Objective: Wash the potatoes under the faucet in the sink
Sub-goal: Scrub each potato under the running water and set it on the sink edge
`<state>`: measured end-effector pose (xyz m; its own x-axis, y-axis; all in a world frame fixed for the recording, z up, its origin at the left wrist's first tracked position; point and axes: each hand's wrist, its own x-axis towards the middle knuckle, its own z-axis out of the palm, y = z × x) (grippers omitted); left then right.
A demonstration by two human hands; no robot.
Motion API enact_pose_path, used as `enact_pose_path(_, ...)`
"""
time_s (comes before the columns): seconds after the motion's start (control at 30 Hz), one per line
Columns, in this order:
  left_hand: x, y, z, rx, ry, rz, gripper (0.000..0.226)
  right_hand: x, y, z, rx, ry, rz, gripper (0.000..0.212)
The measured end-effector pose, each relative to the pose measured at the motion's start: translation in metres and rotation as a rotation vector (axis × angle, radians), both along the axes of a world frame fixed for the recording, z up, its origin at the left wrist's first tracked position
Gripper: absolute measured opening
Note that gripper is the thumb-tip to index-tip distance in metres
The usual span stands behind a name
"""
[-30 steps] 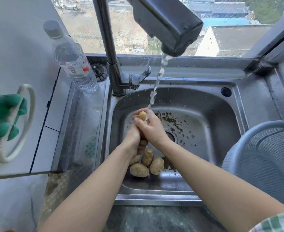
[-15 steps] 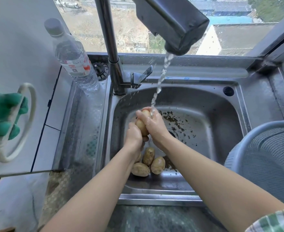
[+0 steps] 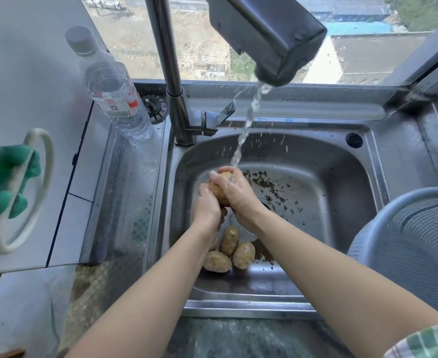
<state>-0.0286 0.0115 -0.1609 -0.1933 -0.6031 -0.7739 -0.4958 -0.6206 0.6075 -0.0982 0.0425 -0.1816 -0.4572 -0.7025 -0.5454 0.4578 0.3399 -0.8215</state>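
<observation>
The steel sink [image 3: 328,202] floor carries loose potatoes [image 3: 243,255] and scattered dark scraps [image 3: 267,184].

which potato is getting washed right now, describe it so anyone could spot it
Start at the steel sink below the window and follow the water stream down from the faucet. It ends at one potato gripped between the left hand and right hand. Unlike the other potatoes lying on the sink floor, it is held up.
</observation>
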Motion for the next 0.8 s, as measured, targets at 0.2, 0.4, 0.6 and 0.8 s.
enact_pose_path(0.2,-0.002,0.004,-0.001,-0.081,0.033,-0.048,0.084,0.002,-0.002,-0.003,0.042,-0.063,-0.070,0.037)
enact_pose_path(0.4,0.003,0.000,-0.008,-0.232,-0.104,-0.148,0.087,-0.001,0.003,0.005,0.039,0.082,0.023,0.039)
enact_pose_path(0.6,0.007,0.010,-0.007,-0.420,-0.177,-0.386,0.091,-0.004,-0.005,0.002,0.224,0.140,0.008,0.038)
enact_pose_path(0.8,0.008,0.007,-0.010,-0.423,-0.209,-0.246,0.075,-0.005,0.000,0.003,0.227,0.295,-0.033,0.043)
